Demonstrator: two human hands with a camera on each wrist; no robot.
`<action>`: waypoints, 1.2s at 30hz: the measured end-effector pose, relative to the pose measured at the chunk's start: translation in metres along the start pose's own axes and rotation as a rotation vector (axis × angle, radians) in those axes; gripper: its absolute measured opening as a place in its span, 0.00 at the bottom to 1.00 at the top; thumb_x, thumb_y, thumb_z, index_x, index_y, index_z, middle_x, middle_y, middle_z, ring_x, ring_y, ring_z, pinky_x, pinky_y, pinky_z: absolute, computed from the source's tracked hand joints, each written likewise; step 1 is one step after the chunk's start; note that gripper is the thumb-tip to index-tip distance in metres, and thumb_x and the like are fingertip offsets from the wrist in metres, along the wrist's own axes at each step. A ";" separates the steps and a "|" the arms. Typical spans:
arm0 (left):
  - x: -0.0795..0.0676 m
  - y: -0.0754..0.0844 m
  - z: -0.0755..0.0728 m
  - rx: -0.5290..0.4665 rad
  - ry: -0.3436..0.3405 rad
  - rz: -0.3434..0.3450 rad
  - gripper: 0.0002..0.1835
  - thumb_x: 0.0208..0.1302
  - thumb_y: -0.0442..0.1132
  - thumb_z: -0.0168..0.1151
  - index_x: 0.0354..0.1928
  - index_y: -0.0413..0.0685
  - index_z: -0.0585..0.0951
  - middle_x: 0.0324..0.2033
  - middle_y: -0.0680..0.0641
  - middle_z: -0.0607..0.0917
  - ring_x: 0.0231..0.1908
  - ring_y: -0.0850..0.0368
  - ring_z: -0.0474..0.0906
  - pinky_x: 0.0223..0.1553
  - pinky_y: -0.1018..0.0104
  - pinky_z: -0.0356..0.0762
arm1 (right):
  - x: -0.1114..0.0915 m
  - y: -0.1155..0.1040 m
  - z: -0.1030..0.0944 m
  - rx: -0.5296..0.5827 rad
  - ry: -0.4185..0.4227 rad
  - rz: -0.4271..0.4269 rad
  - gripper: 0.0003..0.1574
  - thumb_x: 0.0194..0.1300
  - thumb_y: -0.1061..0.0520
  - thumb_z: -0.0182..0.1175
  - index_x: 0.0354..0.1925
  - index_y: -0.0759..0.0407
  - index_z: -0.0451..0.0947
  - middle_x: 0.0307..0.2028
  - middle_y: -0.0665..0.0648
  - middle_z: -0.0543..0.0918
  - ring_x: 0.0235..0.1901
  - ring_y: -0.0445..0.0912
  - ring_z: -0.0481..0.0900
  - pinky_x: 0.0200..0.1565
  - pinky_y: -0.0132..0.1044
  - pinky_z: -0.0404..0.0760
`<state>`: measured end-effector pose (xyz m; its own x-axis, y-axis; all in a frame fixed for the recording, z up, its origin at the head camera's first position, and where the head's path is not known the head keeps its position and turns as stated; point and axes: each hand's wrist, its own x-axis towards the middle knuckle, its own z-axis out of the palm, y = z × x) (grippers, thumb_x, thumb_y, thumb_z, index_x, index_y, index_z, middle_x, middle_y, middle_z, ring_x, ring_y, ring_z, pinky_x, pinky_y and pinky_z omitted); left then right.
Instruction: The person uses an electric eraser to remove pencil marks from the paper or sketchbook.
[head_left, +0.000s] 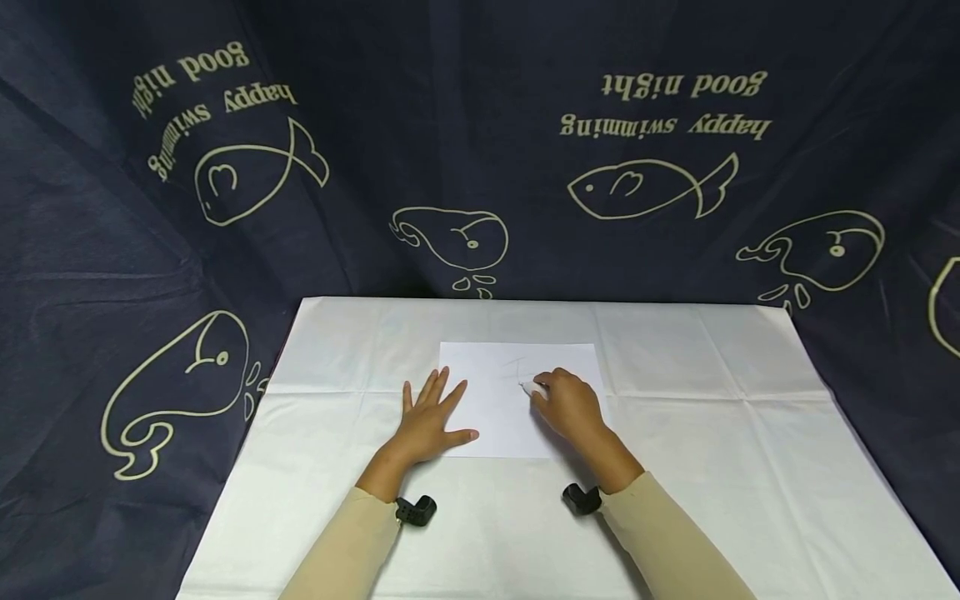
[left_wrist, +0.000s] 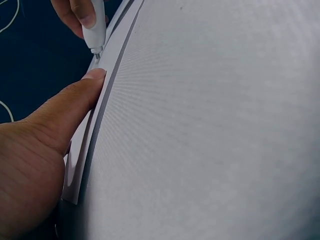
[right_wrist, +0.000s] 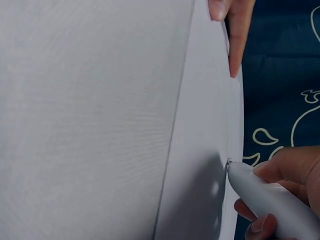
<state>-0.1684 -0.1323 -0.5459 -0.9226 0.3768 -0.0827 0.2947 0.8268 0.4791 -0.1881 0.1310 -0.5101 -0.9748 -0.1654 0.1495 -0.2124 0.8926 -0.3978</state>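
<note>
I log, frame centre: white paper sheet (head_left: 501, 421), faint marks; left hand (head_left: 424, 427), fingers spread across its left edge; right hand (head_left: 573, 407), fingers grasping white pen (right_wrist: 272, 202).

Dark fish-print fabric (head_left: 465, 125) backs a white tablecloth (head_left: 750, 467).

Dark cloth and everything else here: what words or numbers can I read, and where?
"good night": dark cloth, upside down, above the left fish.
"happy swimming": same cloth, upside down, just under that.
"good night": same cloth, upside down, above the right fish.
"happy swimming": same cloth, upside down, just under that.
White paper: marks too faint to read.
White tool: no words seen.
</note>
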 end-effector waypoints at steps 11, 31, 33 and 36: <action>0.000 0.000 -0.002 -0.007 -0.001 -0.003 0.49 0.62 0.65 0.64 0.80 0.56 0.57 0.82 0.41 0.43 0.82 0.42 0.34 0.73 0.28 0.21 | -0.002 0.000 -0.001 0.012 -0.021 0.021 0.15 0.61 0.56 0.68 0.46 0.59 0.88 0.39 0.61 0.88 0.40 0.58 0.87 0.39 0.52 0.84; -0.001 -0.001 0.001 0.002 0.007 0.007 0.49 0.63 0.66 0.64 0.80 0.56 0.57 0.82 0.41 0.44 0.82 0.42 0.34 0.73 0.27 0.21 | -0.006 -0.002 -0.004 0.033 -0.055 0.018 0.15 0.61 0.56 0.68 0.45 0.59 0.89 0.41 0.62 0.89 0.42 0.60 0.87 0.42 0.55 0.84; -0.001 -0.001 0.001 0.006 0.007 0.005 0.49 0.63 0.66 0.64 0.80 0.57 0.57 0.82 0.41 0.44 0.82 0.42 0.34 0.73 0.27 0.22 | -0.006 -0.003 -0.005 0.031 -0.052 0.015 0.15 0.61 0.56 0.68 0.45 0.59 0.89 0.41 0.62 0.89 0.43 0.60 0.87 0.43 0.55 0.84; -0.001 -0.001 0.000 0.011 0.010 0.005 0.49 0.63 0.66 0.64 0.80 0.56 0.57 0.82 0.41 0.44 0.82 0.42 0.35 0.73 0.27 0.22 | -0.004 -0.002 -0.003 0.015 -0.031 0.013 0.15 0.61 0.56 0.67 0.46 0.60 0.88 0.41 0.62 0.89 0.42 0.60 0.87 0.42 0.54 0.84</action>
<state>-0.1682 -0.1333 -0.5466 -0.9234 0.3770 -0.0717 0.3022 0.8294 0.4698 -0.1840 0.1313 -0.5067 -0.9790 -0.1675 0.1162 -0.2009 0.8884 -0.4128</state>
